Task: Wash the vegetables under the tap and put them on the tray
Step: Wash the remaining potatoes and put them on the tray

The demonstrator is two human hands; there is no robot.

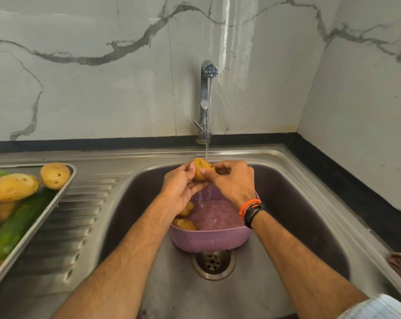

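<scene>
A small yellow-brown potato (200, 169) sits under the thin stream of water (208, 125) falling from the tall chrome tap (205, 97), held above the pink perforated plastic colander (210, 240) that stands in the stainless steel sink (287, 203) just behind the round metal drain (213, 263). The left hand (180, 189) cups the potato from below and the side, fingers curled round it, while the right hand (235, 180) pinches it from the other side, thumb and fingertips pressed on its skin. Two more small potatoes (185, 223) lie in the colander, apparently unwashed. On the ribbed drainboard to the left, the rectangular steel tray (56, 203) already holds several larger potatoes (11, 187) and a green cucumber (19, 224). The main risk is slippage: the wet potato is held mostly by fingertips, so rubbing too briskly could shoot it into the basin or towards the drain. The carry to the tray crosses the drainboard, where a loosened hold would drop it. The tray's pile is heaped near its rim, and a carelessly set potato could roll off.
</scene>
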